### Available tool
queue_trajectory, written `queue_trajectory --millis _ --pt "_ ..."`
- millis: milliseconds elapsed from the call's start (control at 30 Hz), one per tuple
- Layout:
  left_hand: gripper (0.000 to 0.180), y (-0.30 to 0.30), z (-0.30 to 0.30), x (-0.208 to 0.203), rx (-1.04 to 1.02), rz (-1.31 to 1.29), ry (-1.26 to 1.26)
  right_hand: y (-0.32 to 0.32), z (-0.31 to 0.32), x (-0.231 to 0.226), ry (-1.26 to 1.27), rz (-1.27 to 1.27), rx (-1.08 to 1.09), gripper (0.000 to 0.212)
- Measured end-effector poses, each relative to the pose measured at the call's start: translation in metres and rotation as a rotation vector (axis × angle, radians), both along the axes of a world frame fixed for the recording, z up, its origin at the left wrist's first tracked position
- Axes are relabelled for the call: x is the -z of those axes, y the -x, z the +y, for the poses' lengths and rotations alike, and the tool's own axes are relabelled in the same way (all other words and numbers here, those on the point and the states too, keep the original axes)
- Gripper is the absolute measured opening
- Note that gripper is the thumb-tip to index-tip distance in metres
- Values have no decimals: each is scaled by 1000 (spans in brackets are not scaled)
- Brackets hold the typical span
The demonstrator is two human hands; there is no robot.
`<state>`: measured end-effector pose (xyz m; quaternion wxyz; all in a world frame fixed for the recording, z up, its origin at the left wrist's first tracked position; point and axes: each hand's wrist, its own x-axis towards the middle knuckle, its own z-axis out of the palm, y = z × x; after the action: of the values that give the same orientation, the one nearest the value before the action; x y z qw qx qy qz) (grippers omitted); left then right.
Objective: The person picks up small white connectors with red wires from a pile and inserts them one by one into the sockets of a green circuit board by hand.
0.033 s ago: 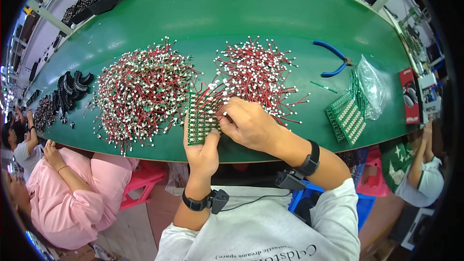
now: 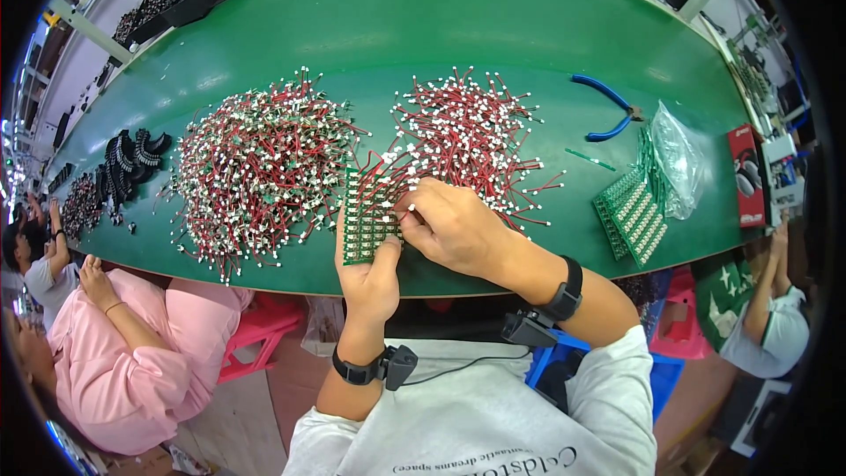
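Observation:
A green circuit board panel (image 2: 359, 231) with rows of small white connectors is tilted up above the near table edge, and my left hand (image 2: 371, 289) grips it with the thumb on its near right corner. Red wires run over its far part. At its right side, my right hand (image 2: 456, 231) is closed in a pinch on a red wire lead (image 2: 405, 212) whose white plug shows by the fingertips. What lies under the curled fingers is hidden. Just beyond is a heap of red wire leads (image 2: 467, 128) with white plugs.
Left of the board lies a larger heap of wired boards (image 2: 260, 176). To the right are blue-handled pliers (image 2: 608, 128), stacked circuit board panels (image 2: 633, 216), a clear plastic bag (image 2: 679, 163) and a red box (image 2: 747, 176). A person in pink (image 2: 132, 353) sits at left.

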<state>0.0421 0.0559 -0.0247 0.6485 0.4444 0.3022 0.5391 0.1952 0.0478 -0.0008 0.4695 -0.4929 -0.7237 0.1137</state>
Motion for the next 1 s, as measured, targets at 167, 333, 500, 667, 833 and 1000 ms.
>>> queue_trajectory --millis 167,333,500,667,833,1000 --pt "57 -1 2 -2 28 31 -24 -2 -1 -2 -7 -62 5 15" --pt "67 1 3 3 67 87 -42 -1 -3 -5 -29 -195 31 16" --pt "67 1 2 0 80 101 -34 -1 -3 -1 -124 -296 44 17" --pt "68 2 5 2 101 68 -31 0 -3 -1 -102 -256 66 17" --pt "67 4 2 0 87 85 -16 1 -3 -3 -49 -224 58 17" --pt "67 2 4 -1 125 99 -28 2 -4 -3 -65 -267 137 13"
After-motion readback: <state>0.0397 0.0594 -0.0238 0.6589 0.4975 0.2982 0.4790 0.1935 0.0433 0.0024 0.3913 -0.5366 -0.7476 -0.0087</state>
